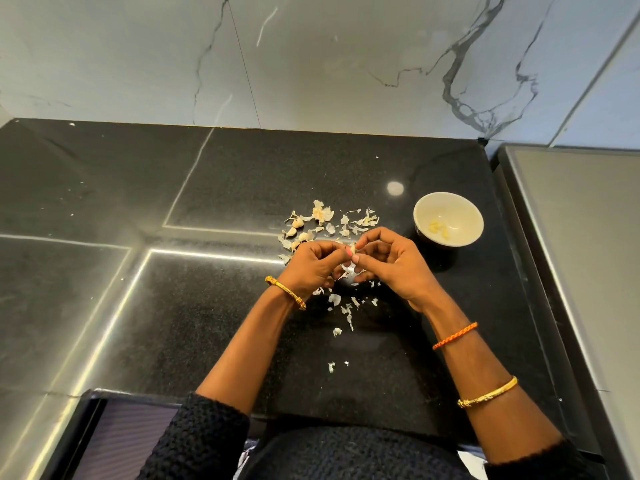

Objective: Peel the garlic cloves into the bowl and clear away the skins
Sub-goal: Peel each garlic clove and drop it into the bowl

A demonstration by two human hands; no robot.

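Garlic clove (352, 250) up between both hands — the left hand (313, 263) and right hand (389, 259) meet over the black countertop (221, 306), fingertips of each pinching the clove from either side, a strip of skin hanging below it. Just beyond the grip lie unpeeled cloves (297, 230) among loose skins (349, 221). More skins (346, 308) sit under and behind the wrists. Off to the right of the grip — the white bowl (464, 204), peeled cloves (438, 228) inside.
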